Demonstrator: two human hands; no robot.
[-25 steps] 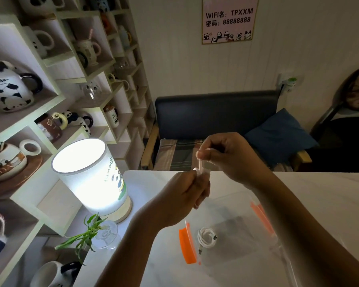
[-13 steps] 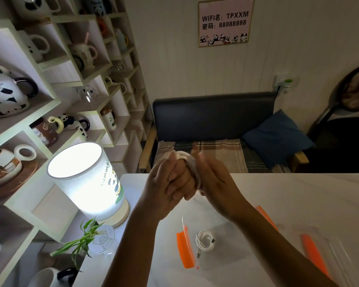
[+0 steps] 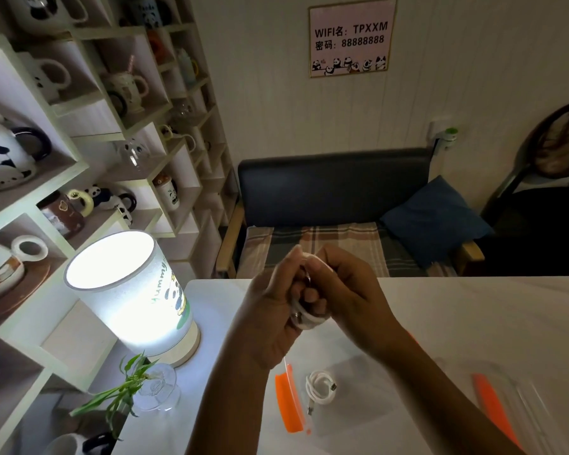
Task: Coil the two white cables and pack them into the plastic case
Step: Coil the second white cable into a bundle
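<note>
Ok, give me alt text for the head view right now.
Both hands, left hand and right hand, hold a coiled white cable above a white table. Below, a second coiled cable lies in an open clear plastic case with orange latches; a lit lamp stands left.

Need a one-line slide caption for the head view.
Both hands, left hand and right hand, coil a white cable above a clear orange-latched plastic case holding another coiled white cable.

A single head-worn wide-angle camera looked forward and down over the white bench (image 3: 473, 310), close above both hands. It faced the sofa (image 3: 332, 185) and far wall, with shelves (image 3: 79, 165) at left.
</note>
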